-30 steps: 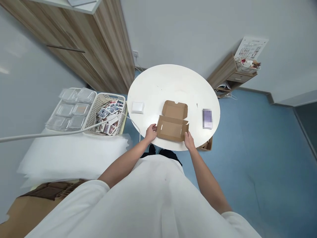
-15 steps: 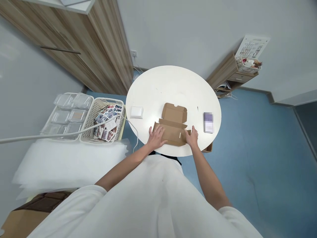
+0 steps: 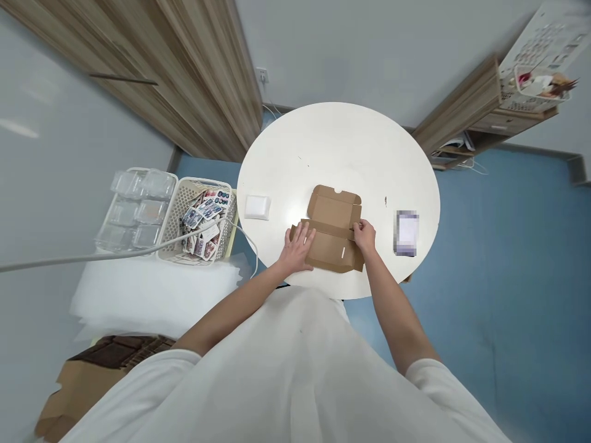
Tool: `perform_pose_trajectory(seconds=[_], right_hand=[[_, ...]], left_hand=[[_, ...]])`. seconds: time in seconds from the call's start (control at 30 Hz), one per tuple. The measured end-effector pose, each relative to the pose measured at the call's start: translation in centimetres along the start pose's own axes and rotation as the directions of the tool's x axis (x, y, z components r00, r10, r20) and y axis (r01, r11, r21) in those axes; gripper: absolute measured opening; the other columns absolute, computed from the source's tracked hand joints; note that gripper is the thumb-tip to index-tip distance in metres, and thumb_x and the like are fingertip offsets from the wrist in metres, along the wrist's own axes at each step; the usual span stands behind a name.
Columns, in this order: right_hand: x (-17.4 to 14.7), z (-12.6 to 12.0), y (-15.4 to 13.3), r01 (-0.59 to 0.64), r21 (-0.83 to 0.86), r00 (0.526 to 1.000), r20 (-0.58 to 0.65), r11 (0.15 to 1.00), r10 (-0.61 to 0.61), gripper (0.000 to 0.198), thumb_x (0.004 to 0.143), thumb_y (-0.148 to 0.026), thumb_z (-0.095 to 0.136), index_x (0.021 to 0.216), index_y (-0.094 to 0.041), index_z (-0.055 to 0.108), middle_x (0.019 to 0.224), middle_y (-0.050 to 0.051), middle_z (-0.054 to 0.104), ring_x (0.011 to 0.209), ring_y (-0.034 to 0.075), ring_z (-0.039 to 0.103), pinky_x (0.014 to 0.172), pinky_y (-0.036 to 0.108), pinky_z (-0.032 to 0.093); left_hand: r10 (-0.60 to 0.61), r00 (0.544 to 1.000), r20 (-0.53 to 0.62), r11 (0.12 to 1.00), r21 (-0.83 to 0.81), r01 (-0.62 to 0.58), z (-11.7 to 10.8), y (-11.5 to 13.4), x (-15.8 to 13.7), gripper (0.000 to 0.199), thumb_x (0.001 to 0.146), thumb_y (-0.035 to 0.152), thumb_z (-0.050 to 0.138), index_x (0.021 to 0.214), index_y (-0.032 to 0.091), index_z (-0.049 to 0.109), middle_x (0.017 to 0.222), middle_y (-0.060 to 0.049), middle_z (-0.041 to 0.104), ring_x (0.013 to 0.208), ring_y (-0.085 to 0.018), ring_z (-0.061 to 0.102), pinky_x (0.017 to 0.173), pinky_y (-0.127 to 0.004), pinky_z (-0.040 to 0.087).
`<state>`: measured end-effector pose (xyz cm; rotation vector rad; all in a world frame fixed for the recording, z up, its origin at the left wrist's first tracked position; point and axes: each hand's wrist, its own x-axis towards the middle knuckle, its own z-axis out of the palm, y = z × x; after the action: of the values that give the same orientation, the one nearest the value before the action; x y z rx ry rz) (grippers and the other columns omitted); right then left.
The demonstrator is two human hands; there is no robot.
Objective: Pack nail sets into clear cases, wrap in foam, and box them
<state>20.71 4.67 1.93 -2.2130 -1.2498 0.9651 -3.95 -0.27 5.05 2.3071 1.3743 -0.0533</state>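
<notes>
An unfolded brown cardboard box (image 3: 330, 243) lies on the white oval table (image 3: 341, 141), its lid panel stretching away from me. My left hand (image 3: 298, 249) rests on the left end of the near panel, fingers spread. At the right end, my right hand (image 3: 364, 235) pinches the side flap near the crease between the panels, thumb and fingers together. A white flat packet (image 3: 257, 207) lies to the left of the box. On the right is a purple and white item (image 3: 406, 234), its face blurred out.
Left of the table stand a white basket (image 3: 161, 243) of printed cards and a tray of clear plastic cases (image 3: 150, 212). White sheets (image 3: 157, 295) are stacked nearer me. A pale cable (image 3: 115, 253) crosses over the baskets. A wooden cabinet (image 3: 203, 80) stands behind.
My right hand has moved from the box's near right corner up to the flap by the crease. My left hand stays on the left end. The view has shifted slightly.
</notes>
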Motion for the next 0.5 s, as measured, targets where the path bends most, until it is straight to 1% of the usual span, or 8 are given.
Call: perform_pose_trajectory(seconds=[0.13,0.23,0.37,0.5], right_hand=[[-0.1,-0.1,-0.1,0.038,0.014,0.999,0.014,0.999,-0.038,0.023,0.074,-0.033,0.042,0.078,-0.019,0.06,0.064,0.001,0.058,0.058,0.015,0.047,0.058,0.027,0.039],[-0.7,-0.4,-0.2,0.044,0.034,0.999,0.027,0.998,-0.045,0.02,0.072,-0.032,0.043,0.072,-0.019,0.058,0.059,-0.001,0.054,0.054,0.013,0.043,0.055,0.026,0.037],[-1.7,-0.7,-0.2,0.058,0.049,0.995,0.08,0.997,-0.061,0.02,0.071,-0.032,0.044,0.069,-0.019,0.059,0.059,0.0,0.057,0.055,0.013,0.046,0.056,0.025,0.039],[-2.7,-0.9,-0.3,0.06,0.04,0.987,0.149,0.997,-0.066,0.027,0.072,-0.035,0.044,0.074,-0.017,0.063,0.061,0.0,0.061,0.057,0.014,0.051,0.057,0.026,0.041]], left_hand=[[-0.046,0.999,0.03,0.999,0.024,0.045,-1.0,-0.1,1.4,0.122,0.05,0.05,0.076,0.143,0.013,0.007,0.149,-0.018,-0.001,0.134,-0.04,-0.012,0.104,-0.058,-0.004],[-0.028,0.999,0.022,0.999,0.019,0.028,-1.0,0.0,1.9,0.121,0.05,0.045,0.077,0.143,0.013,0.006,0.149,-0.018,0.001,0.134,-0.039,-0.012,0.105,-0.058,-0.005],[-0.001,0.999,0.041,1.0,0.011,0.001,-0.5,0.0,1.8,0.118,0.05,0.037,0.079,0.143,0.017,0.009,0.15,-0.015,0.007,0.135,-0.038,-0.009,0.106,-0.057,-0.004],[0.014,0.998,0.054,0.999,0.035,-0.016,-0.1,-0.2,1.6,0.114,0.051,0.035,0.078,0.143,0.017,0.013,0.149,-0.015,0.012,0.135,-0.037,-0.008,0.106,-0.057,-0.004]])
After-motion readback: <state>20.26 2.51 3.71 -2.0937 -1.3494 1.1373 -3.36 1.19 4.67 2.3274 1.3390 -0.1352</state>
